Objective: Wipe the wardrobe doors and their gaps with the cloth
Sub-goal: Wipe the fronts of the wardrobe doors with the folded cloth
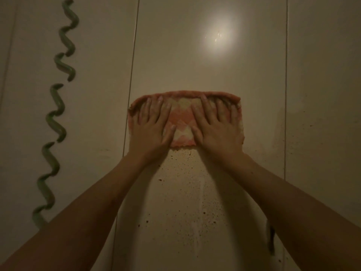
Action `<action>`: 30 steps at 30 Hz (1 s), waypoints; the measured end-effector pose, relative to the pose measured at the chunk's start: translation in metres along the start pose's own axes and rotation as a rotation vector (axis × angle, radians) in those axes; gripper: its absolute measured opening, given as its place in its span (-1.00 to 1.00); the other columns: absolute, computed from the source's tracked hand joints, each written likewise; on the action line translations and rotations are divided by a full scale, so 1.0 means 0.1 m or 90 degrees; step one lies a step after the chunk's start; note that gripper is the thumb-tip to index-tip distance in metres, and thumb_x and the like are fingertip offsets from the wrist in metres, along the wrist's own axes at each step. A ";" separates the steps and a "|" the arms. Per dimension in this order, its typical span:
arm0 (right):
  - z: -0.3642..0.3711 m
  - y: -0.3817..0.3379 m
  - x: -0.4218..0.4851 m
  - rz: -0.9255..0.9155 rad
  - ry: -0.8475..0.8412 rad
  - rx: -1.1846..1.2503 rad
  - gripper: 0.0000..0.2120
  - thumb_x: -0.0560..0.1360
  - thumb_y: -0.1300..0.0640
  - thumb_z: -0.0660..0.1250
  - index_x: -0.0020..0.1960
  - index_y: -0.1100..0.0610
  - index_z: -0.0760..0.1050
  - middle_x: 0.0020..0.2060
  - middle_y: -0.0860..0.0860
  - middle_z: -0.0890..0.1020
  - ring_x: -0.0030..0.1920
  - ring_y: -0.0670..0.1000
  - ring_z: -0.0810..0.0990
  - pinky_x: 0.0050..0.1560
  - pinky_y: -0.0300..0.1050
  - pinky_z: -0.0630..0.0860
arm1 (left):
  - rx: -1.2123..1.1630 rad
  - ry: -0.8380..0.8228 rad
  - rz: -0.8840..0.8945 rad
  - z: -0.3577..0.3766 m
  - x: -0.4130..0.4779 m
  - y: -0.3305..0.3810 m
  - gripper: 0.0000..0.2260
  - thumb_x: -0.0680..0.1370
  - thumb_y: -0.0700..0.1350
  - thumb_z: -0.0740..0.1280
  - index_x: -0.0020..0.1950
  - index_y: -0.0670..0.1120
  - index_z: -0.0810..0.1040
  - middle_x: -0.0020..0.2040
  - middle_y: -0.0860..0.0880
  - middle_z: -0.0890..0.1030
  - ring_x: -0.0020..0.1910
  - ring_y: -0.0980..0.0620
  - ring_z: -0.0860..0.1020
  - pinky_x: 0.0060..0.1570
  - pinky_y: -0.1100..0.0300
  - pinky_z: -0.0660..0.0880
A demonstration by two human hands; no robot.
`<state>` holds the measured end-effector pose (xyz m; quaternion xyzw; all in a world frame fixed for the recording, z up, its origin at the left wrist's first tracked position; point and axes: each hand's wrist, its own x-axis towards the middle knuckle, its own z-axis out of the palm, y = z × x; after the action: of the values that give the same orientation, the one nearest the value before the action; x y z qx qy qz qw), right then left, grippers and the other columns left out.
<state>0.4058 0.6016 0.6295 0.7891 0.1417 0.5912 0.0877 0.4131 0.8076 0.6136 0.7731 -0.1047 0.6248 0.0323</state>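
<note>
Cloth (182,118), soft and limp, is pinned flat on the door (211,61) under left hand (152,124) and right hand (216,126), fingers spread wide, gaps (130,85) just outside them; palm pressure is judged better than pinching.

Pale glossy wardrobe door (211,55), running between two thin dark vertical gaps, one left of the left hand (127,122) and one right of the right hand (285,94). Pressed flat against it, an orange and cream checked cloth (182,118), under both spread palms: left hand (151,126), right hand (216,128). Above the fingertips, a bright round glare (218,34). Below the wrists, dark specks (185,173) scattered over the panel. Far left of the left hand, on the neighbouring door, a green wavy strip (56,114) running up and down.
</note>
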 end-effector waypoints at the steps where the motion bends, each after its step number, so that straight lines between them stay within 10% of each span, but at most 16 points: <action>1: 0.01 -0.02 -0.07 0.001 0.000 -0.003 -0.43 0.64 -0.22 -0.14 0.59 -0.08 -0.15 0.59 0.00 -0.09 0.57 0.16 -0.07 0.48 0.23 -0.25 | 0.004 -0.005 -0.004 0.01 -0.07 0.02 -0.43 0.60 0.18 -0.04 0.57 0.04 -0.06 0.59 -0.02 -0.10 0.55 -0.03 -0.20 0.49 -0.10 -0.23; 30: 0.21 -0.12 -0.91 -0.007 -0.050 0.010 -0.41 0.61 -0.24 -0.09 0.59 -0.06 0.05 0.58 0.04 0.04 0.56 0.14 -0.01 0.48 0.30 -0.04 | 0.012 -0.099 -0.010 0.14 -0.92 0.24 -0.40 0.58 0.22 -0.06 0.57 0.02 -0.09 0.59 -0.06 -0.13 0.56 -0.08 -0.19 0.50 -0.11 -0.17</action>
<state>0.4013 0.5833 0.5375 0.8116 0.1471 0.5582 0.0899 0.4035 0.7932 0.5191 0.8203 -0.0947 0.5636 0.0217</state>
